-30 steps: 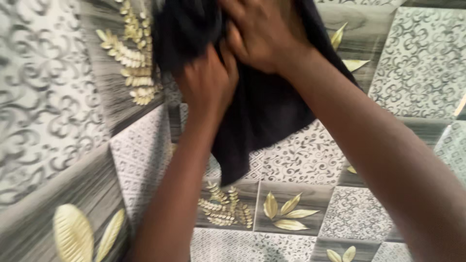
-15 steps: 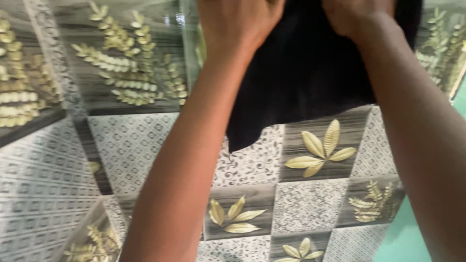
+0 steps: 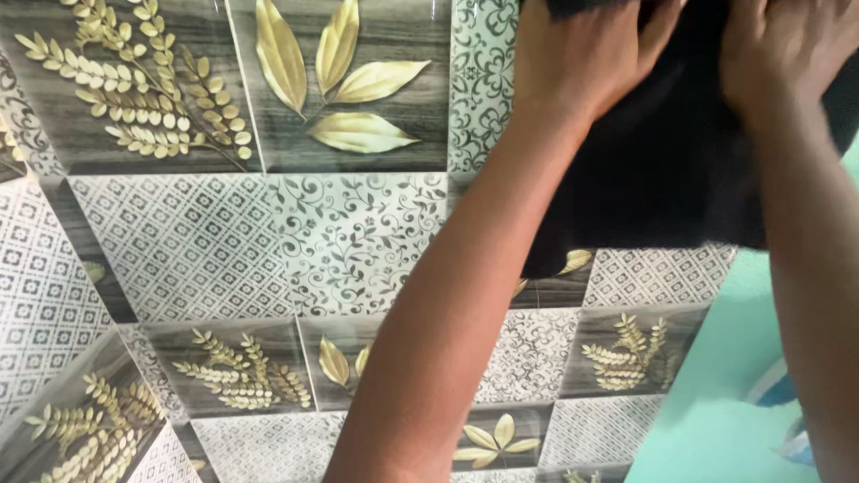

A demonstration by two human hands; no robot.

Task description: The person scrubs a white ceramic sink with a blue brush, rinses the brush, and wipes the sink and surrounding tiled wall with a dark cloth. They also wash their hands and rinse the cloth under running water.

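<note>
In the head view, a black cloth (image 3: 662, 161) is gripped at the top of the frame by the left hand (image 3: 586, 58) and the right hand (image 3: 787, 49), fingers apparently closed on it. It is hung in front of the patterned tiled wall (image 3: 268, 241), beside a turquoise surface (image 3: 716, 420).

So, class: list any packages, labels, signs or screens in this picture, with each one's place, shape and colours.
None in view.
Both hands, left hand and right hand, grip a black cloth over patterned tiles with gold leaves.
</note>
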